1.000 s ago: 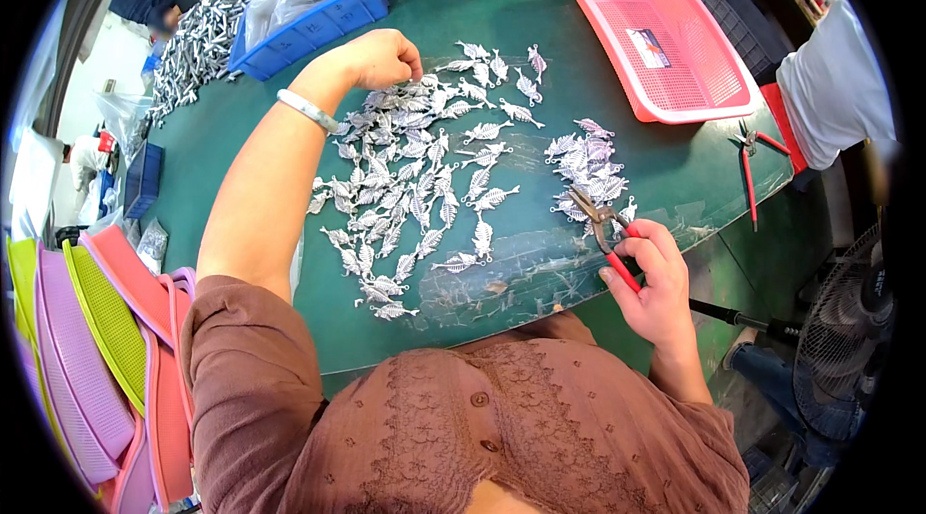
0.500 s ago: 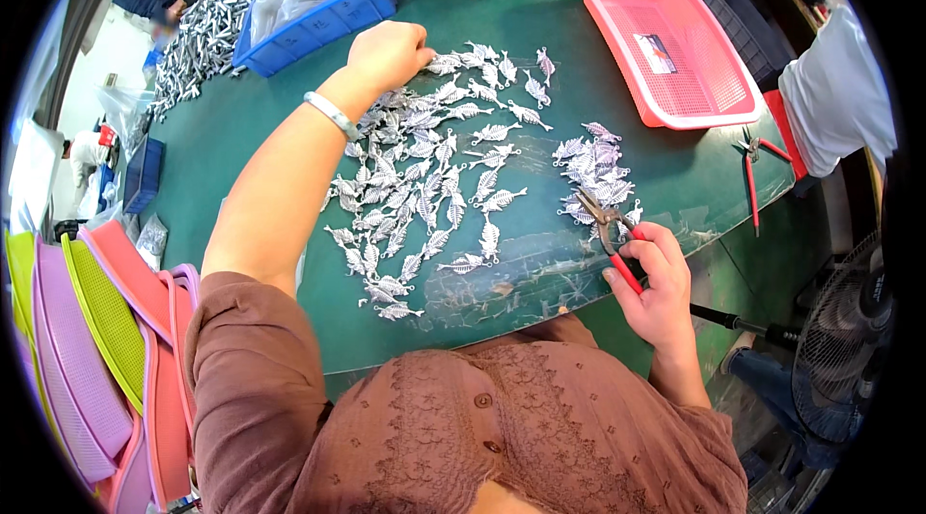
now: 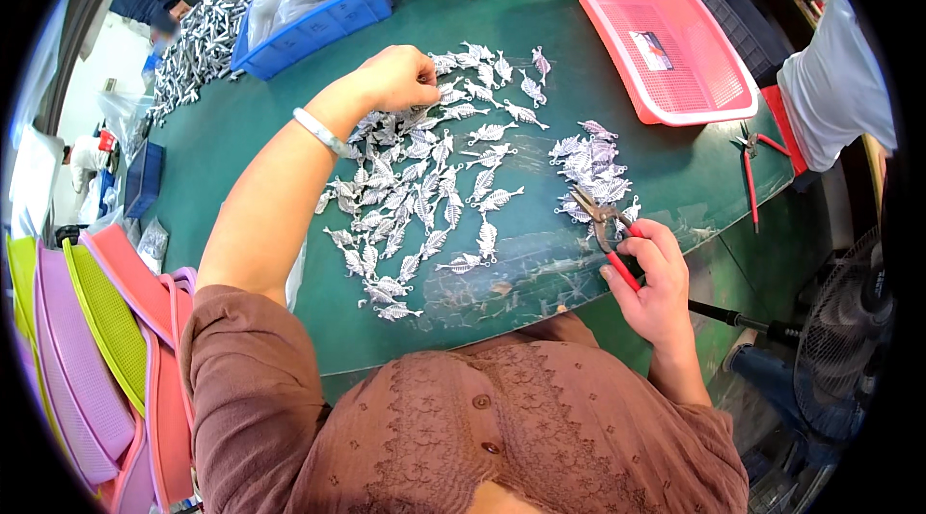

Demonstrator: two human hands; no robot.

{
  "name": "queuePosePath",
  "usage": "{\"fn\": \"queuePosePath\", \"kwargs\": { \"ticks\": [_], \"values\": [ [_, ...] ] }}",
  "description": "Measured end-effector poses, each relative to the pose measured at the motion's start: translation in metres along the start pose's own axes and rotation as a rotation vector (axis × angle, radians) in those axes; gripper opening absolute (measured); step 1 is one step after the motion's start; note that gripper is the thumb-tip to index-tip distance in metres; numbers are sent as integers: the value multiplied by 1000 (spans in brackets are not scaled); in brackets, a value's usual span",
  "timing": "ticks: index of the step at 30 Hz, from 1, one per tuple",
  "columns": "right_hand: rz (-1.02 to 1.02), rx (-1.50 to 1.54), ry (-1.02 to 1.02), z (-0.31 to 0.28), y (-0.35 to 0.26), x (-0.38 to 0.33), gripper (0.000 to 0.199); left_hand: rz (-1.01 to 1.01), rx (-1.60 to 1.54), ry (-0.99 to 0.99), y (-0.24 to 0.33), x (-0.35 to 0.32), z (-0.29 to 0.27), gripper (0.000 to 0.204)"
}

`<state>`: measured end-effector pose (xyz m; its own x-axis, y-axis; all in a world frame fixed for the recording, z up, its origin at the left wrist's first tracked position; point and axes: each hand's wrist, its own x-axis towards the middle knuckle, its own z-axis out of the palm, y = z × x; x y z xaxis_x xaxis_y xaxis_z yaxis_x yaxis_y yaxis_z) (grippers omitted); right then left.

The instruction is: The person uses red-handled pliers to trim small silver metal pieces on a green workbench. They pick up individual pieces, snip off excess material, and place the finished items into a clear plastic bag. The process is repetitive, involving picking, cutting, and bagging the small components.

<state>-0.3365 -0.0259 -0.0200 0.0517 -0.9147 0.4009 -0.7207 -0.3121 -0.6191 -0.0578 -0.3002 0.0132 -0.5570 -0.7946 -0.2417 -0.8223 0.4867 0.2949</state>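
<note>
Head view: my left hand is closed down on the far edge of the spread of silver leaf-shaped metal charms on the green table, pinching at one. My right hand grips red-handled metal pliers, whose tip touches the smaller charm pile right of that spread; pink plastic basket lies beyond.

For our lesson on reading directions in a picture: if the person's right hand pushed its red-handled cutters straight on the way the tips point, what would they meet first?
The right hand aims the red-handled cutters up-left, so they would probably meet the small heap of silver leaf-shaped metal pieces first, just ahead on the green table; tip height is unclear.
</note>
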Motion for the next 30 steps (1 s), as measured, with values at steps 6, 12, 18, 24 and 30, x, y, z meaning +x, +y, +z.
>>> {"fn": "queuePosePath", "kwargs": {
  "ticks": [6, 12, 18, 24, 30],
  "values": [
    [-7, 4, -3, 0, 1, -1, 30, -104, -395, 1, -2, -11, 0, 16],
    [17, 83, 9, -2, 2, -2, 26, -132, -753, 75, 26, -40, -6, 13],
    [152, 638, -8, -8, -16, 11, 15, -53, -1204, 63, 70, -93, -4, 9],
    [245, 1068, -81, 18, -62, 60, 26, -3, -1317, 76, 101, -141, 15, 9],
    [179, 978, -103, 35, -87, 69, 15, 33, -1328, 143, 110, -177, 34, 9]
  ]
}}
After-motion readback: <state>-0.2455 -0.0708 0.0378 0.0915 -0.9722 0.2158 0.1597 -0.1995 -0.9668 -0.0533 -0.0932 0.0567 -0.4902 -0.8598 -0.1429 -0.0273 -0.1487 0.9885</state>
